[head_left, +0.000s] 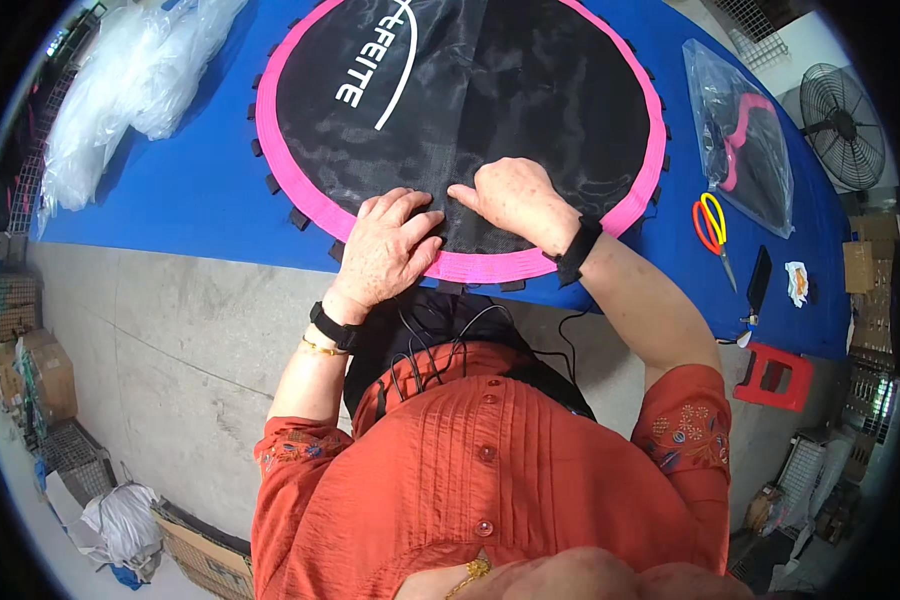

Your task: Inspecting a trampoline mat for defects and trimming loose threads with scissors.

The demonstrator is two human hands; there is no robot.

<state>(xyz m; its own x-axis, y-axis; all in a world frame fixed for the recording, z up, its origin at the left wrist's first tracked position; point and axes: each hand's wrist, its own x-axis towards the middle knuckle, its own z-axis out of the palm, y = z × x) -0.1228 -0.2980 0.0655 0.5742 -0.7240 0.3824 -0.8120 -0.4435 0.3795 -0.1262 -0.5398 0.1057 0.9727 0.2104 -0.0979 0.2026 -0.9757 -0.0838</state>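
Observation:
A round black mesh mat (370, 165) with a pink border band (478, 268) lies before me, small black loops (300, 219) around its edge. It looks like a trampoline mat, with white print near its far left part. My left hand (390, 245) rests over the near border, its fingers slightly bent and apart on the mesh. Just to its right, my right hand (523, 203) lies on the mat with fingers curled in and thumb stretched toward the left hand. Nothing shows in either hand, though the right palm is hidden. Both wrists wear black bands.
The blue-covered table (180, 215) carries crumpled clear plastic (145, 80) at left. On the right lie a bagged pink-and-black piece (745, 140), red-and-yellow-handled scissors (711, 225), a dark narrow object (759, 278) and a small white wrapper (797, 284). A red stool (774, 377) and fan (842, 125) stand beyond.

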